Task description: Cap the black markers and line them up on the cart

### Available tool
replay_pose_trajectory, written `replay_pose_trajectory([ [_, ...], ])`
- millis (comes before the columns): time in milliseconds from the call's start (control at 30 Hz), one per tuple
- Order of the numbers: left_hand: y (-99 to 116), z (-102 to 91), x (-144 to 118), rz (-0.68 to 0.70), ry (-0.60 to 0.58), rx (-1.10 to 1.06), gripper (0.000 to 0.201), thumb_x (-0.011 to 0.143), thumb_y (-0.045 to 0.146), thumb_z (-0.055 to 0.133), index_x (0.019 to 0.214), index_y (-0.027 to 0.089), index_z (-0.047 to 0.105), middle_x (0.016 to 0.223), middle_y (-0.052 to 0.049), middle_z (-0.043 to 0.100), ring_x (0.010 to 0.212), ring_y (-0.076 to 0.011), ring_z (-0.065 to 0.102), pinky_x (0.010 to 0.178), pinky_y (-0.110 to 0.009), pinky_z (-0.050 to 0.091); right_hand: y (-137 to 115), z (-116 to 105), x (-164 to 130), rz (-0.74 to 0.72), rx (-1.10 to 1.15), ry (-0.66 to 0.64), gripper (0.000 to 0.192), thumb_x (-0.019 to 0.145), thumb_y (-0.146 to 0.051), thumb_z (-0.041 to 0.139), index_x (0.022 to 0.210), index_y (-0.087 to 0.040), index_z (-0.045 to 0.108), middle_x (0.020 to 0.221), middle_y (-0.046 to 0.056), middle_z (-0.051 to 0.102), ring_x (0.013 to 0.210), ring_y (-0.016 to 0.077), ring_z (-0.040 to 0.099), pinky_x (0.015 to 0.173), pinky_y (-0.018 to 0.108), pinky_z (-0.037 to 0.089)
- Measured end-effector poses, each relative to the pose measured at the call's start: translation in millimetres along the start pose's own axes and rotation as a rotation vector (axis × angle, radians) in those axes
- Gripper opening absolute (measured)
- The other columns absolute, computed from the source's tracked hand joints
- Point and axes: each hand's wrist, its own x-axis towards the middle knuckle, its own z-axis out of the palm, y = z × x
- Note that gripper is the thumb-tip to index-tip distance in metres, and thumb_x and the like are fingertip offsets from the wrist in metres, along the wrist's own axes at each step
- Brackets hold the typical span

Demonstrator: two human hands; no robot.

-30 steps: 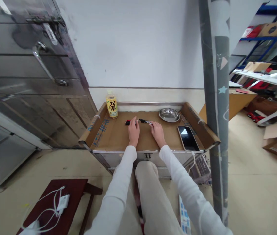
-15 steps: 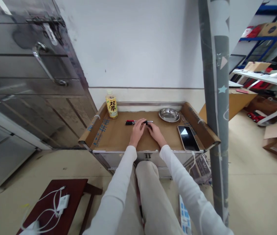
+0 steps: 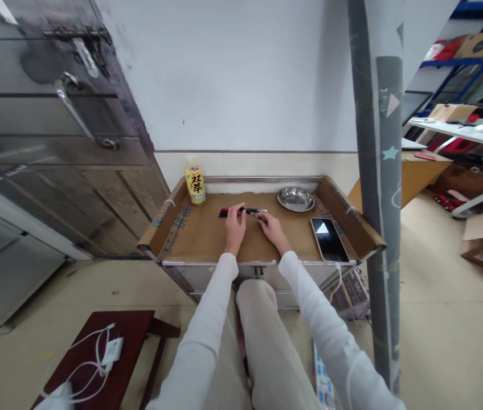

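My left hand and my right hand are just above the middle of the brown cardboard-lined tabletop. A thin pen, black toward the left and paler toward the right, spans the small gap between them. The fingertips of my left hand pinch its dark end, while those of my right hand close on the other end. Whether it is in one piece or parted, I cannot tell. Right behind the hands lie several pens, red and black, partly covered by my left fingers.
A yellow-labelled bottle stands at the back left. At the back right is a round metal dish, with a phone in front of it. Raised cardboard sides border the tabletop. A grey wrapped pole rises at the right.
My left hand has shifted a little left, away from my right hand. The gap between the fingertips is wider, and more of the pen shows. My right hand has barely moved.
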Motion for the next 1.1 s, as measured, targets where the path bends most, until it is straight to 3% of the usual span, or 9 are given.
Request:
replay_pose_trajectory([
  [400,2.0,0.0,-0.5,-0.011,0.002,0.014,0.027,0.1,0.032,0.04,0.117,0.021,0.057,0.115,-0.011,0.062,0.11,-0.0195,0.06,0.096,-0.037,0.051,0.7,-2.2,1.2,0.045,0.009,0.049,0.019,0.085,-0.028,0.054,0.092,-0.019,0.069,0.095,0.007,0.074,0.082,0.0191,0.068,0.08,0.033,0.054],
  [633,-0.2,0.6,-1.0,-0.025,0.047,0.03,0.025,0.1,0.033,0.041,0.112,0.02,0.057,0.112,-0.011,0.061,0.106,-0.0186,0.06,0.092,-0.035,0.052,-0.9,-6.6,-0.5,0.003,-0.13,0.127,0.023,0.09,-0.024,0.048,0.097,-0.018,0.068,0.101,0.011,0.071,0.094,0.0215,0.064,0.09,0.036,0.049],
  [767,-3.9,5.9,-2.1,-0.059,-0.089,0.021,0.017,0.098,0.03,0.045,0.104,0.02,0.058,0.105,-0.009,0.061,0.098,-0.018,0.062,0.09,-0.034,0.052,1.5,-10.0,-1.5,0.066,-0.228,0.217,0.026,0.091,-0.022,0.044,0.098,-0.015,0.068,0.098,0.013,0.068,0.094,0.0241,0.061,0.089,0.038,0.048],
  [900,-5.8,10.0,-3.0,-0.058,-0.207,0.02,0.014,0.098,0.026,0.046,0.102,0.02,0.058,0.105,-0.008,0.06,0.099,-0.0182,0.062,0.091,-0.034,0.052,4.2,-9.4,-1.5,0.088,-0.235,0.207,0.027,0.09,-0.019,0.044,0.099,-0.015,0.068,0.098,0.013,0.068,0.093,0.0245,0.06,0.089,0.039,0.047],
  [1100,-8.6,7.1,-1.2,-0.099,-0.071,0.055,0.015,0.098,0.028,0.046,0.102,0.02,0.057,0.103,-0.008,0.06,0.095,-0.0176,0.061,0.088,-0.033,0.052,7.5,-5.8,-0.7,0.075,-0.22,0.2,0.025,0.089,-0.018,0.045,0.097,-0.017,0.068,0.097,0.011,0.069,0.092,0.0228,0.062,0.088,0.037,0.048],
])
